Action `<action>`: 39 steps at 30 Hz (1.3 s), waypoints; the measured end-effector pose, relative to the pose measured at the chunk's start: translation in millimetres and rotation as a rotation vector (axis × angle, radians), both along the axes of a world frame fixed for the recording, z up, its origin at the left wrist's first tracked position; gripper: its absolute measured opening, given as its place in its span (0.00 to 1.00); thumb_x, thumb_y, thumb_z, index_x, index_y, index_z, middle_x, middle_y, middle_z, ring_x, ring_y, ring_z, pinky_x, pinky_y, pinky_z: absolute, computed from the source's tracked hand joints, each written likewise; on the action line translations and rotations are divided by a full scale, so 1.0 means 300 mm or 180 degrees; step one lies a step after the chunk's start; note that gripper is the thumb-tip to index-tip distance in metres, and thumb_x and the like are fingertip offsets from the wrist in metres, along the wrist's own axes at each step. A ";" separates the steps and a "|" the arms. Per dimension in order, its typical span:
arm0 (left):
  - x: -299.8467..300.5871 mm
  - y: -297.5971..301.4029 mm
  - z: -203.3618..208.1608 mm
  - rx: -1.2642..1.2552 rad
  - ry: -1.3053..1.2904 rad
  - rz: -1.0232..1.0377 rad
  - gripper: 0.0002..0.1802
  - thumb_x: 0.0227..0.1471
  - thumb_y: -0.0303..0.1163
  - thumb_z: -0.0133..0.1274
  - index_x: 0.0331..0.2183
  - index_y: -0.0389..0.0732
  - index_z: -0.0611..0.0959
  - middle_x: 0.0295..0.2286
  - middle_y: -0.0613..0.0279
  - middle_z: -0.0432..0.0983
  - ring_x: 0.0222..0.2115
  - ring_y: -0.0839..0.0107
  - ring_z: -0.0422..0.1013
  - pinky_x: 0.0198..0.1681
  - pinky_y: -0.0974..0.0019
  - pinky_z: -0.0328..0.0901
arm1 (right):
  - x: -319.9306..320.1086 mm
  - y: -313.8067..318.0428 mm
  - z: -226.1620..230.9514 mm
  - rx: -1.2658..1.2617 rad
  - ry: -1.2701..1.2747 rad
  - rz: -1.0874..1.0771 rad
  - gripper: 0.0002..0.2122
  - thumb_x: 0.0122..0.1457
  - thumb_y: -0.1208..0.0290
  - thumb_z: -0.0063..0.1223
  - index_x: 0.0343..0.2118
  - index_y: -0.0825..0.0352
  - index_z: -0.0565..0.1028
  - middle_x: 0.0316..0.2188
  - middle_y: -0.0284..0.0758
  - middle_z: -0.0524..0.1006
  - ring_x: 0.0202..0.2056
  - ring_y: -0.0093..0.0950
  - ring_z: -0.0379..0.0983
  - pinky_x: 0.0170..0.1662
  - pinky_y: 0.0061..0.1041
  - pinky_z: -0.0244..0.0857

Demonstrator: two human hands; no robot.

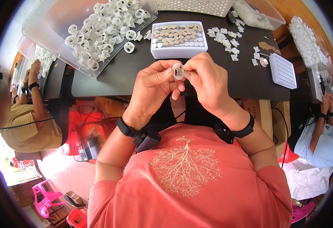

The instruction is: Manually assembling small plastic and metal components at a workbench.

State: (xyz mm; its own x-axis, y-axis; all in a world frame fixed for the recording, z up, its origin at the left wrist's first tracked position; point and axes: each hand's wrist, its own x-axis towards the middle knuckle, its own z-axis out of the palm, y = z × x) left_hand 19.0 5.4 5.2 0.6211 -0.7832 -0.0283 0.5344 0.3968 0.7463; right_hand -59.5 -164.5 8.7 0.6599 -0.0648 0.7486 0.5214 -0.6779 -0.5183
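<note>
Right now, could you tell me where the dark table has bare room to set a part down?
Bare table lies between the stacked trays and small grid tray, and near the front-left edge. The bin side and loose parts are crowded.

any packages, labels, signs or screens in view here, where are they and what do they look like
Cardboard box: under the black table's near edge, right of the hands; brown, dark print on its side.
Paper sheet: far lower left, on the floor; pale, colour-printed.
Clear plastic bin: upper left on the table; holds white ring parts.
No screens show.
</note>
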 end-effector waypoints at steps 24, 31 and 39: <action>-0.021 -0.040 0.047 -0.0510 0.0276 0.0708 0.15 0.62 0.32 0.51 0.47 0.34 0.75 0.38 0.53 0.77 0.41 0.60 0.76 0.48 0.60 0.71 | -0.011 0.135 0.002 0.0588 0.0309 0.0741 0.08 0.47 0.84 0.57 0.30 0.66 0.75 0.25 0.36 0.72 0.25 0.35 0.73 0.27 0.29 0.67; -0.038 -0.028 0.069 -0.0372 0.0418 0.0721 0.16 0.62 0.33 0.51 0.48 0.34 0.75 0.38 0.53 0.77 0.42 0.60 0.76 0.48 0.59 0.71 | -0.028 0.121 0.053 0.1805 0.1763 0.1112 0.03 0.54 0.84 0.60 0.31 0.71 0.79 0.27 0.29 0.79 0.31 0.16 0.75 0.36 0.18 0.69; -0.041 -0.026 0.056 -0.0386 0.0427 0.0718 0.16 0.62 0.33 0.50 0.48 0.34 0.74 0.39 0.53 0.77 0.43 0.60 0.76 0.47 0.59 0.73 | -0.040 0.120 0.051 0.1862 0.1963 0.1291 0.04 0.55 0.83 0.60 0.34 0.72 0.78 0.29 0.28 0.78 0.32 0.16 0.74 0.38 0.18 0.69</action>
State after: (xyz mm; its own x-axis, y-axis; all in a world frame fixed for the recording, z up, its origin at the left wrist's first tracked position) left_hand 6.8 -2.3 22.1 0.7769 -0.6285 -0.0365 0.5132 0.5987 0.6149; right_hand -71.5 -128.6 24.0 0.9835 0.0018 0.1808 0.1806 -0.0496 -0.9823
